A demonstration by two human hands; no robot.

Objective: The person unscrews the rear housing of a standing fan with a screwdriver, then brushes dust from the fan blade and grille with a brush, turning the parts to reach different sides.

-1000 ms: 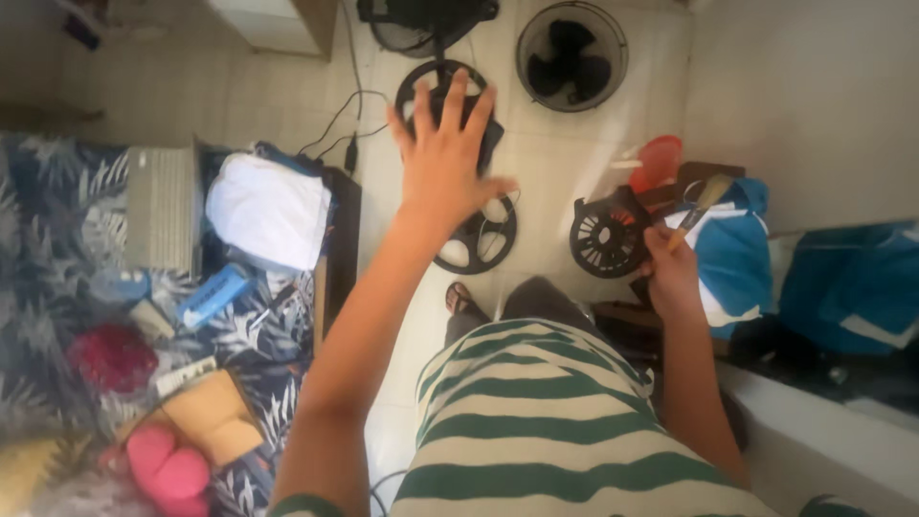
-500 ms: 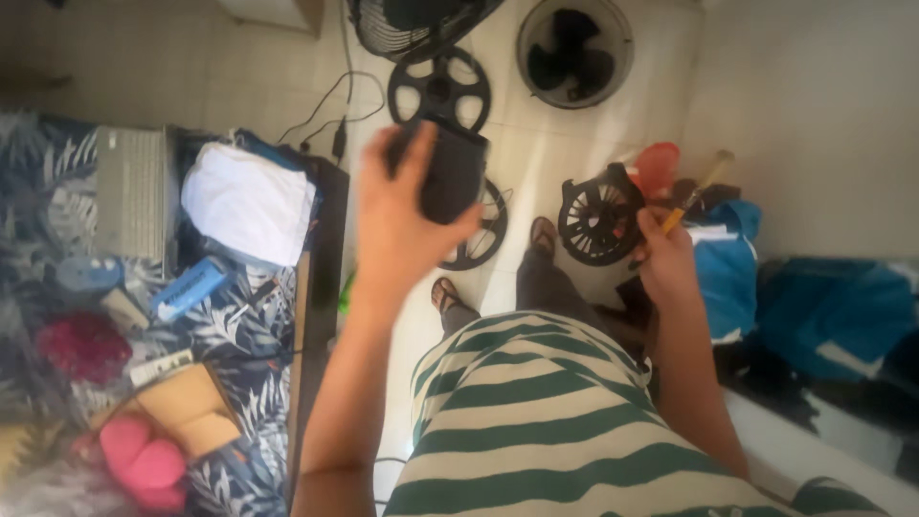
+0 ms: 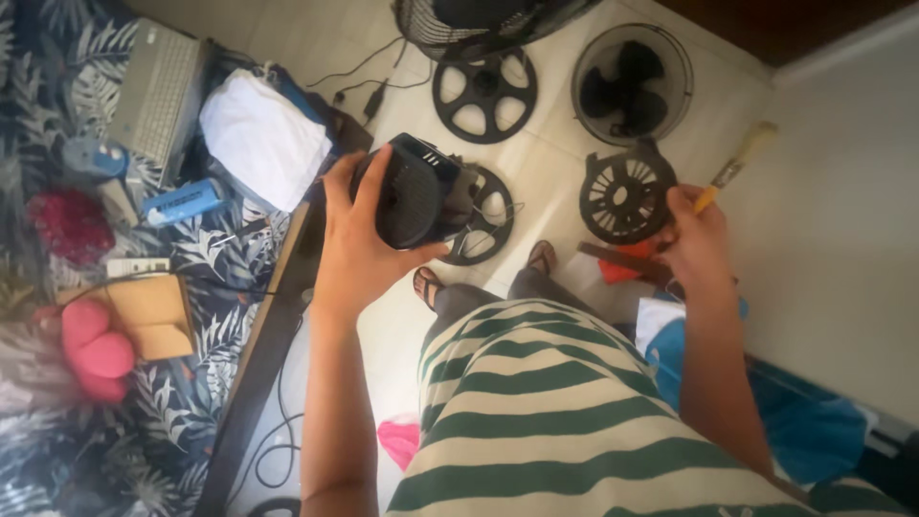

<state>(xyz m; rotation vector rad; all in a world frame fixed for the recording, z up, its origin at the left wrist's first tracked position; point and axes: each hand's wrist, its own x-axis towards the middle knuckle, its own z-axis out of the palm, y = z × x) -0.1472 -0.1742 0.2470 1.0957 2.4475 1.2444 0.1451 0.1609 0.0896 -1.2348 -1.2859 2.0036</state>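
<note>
Tiled floor [image 3: 546,168], pale, cream squares.
On it: a black round fan guard [image 3: 484,94] with open segments; just right of it, a wire-caged fan head [image 3: 632,84] with dark blades; nearer the feet, a second black spoked disc [image 3: 490,206], partly hidden, and a black ribbed fan housing [image 3: 624,196]; the edge of a larger fan grille [image 3: 459,24] at the top; black cables [image 3: 369,81]; a pink cloth [image 3: 397,440] lower down; a blue cloth [image 3: 809,431] at the wall.

Bed [image 3: 182,383], leaf-patterned blue cover.
On it: a grey laptop [image 3: 158,91], folded white fabric [image 3: 263,139], a blue tube [image 3: 182,201], a brown box [image 3: 153,311], a pink heart-shaped cushion [image 3: 91,349], a dark red bundle [image 3: 67,225].
</note>
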